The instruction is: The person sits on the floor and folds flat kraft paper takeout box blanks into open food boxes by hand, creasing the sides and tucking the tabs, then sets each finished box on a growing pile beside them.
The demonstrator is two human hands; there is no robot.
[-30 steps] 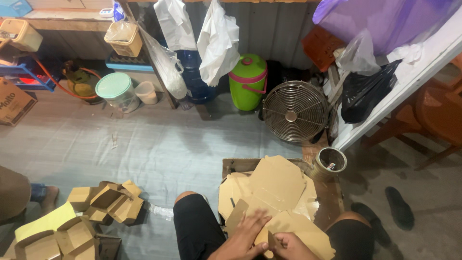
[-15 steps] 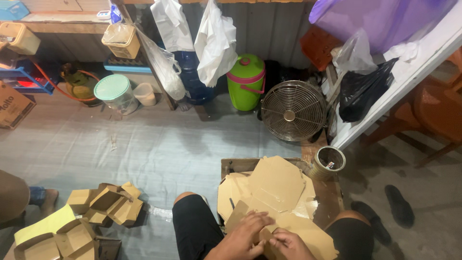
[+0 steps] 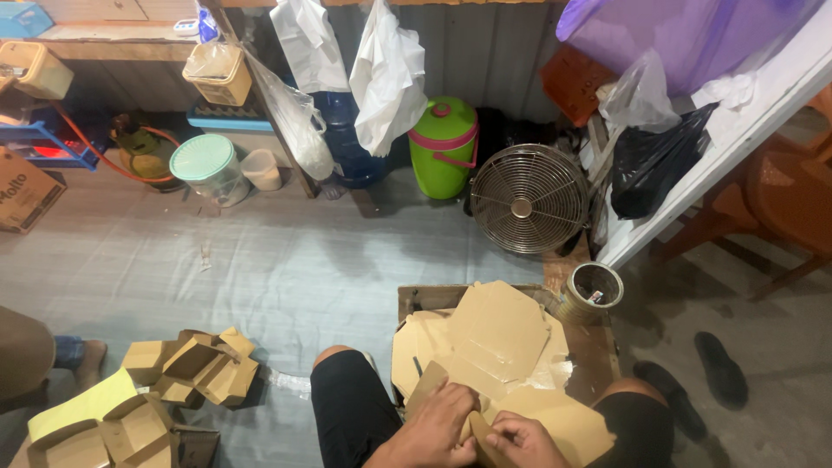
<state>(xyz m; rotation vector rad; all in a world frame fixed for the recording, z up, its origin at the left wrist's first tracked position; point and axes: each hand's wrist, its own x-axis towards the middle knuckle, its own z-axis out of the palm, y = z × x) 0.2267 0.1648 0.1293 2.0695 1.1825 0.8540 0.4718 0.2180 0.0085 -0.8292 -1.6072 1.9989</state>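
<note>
Both hands work one flat cardboard blank [image 3: 555, 420] at the lap: the left hand [image 3: 440, 425] presses a flap down, the right hand [image 3: 520, 438] pinches its edge. Unfolded blanks [image 3: 494, 334] lie stacked just beyond; finished folded boxes [image 3: 195, 368] sit well left.

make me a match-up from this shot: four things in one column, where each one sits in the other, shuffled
Things:
1. flat cardboard blanks
2. folded boxes
3. round fan
4. green jug

Places:
A. on the floor to the person's left
B. beside the black bag, leaning near the white shelf
C. stacked just ahead of the left hand and right hand
D. against the back wall, under the hanging white bags

Pairs: 1-C, 2-A, 3-B, 4-D
</note>
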